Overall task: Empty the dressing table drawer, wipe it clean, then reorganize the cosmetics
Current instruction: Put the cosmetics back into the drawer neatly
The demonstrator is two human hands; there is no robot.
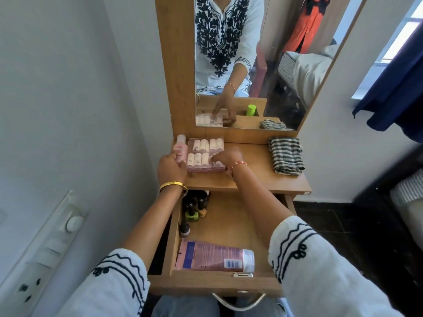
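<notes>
Emptying continues: behind the open drawer [219, 227], your left hand [170, 167] grips the pink bottle [180, 148] while your right hand [225, 157] pinches the clear case [206, 154], parking both beside the striped cloth [286, 155]; a tube [214, 256] and polish bottles [194, 209] remain inside.

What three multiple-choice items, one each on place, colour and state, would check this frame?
1. Where is the striped cloth?
A. in the drawer
B. on the tabletop's right side
C. on the floor

2. What colour is the bangle on the left wrist?
A. gold
B. blue
C. black

3. What state is the drawer in?
A. closed
B. pulled out, holding items
C. removed from the table

Answers:
1 B, the cloth lies on the tabletop below the mirror.
2 A, the band shines gold.
3 B, a pink tube and small bottles lie inside.
</notes>
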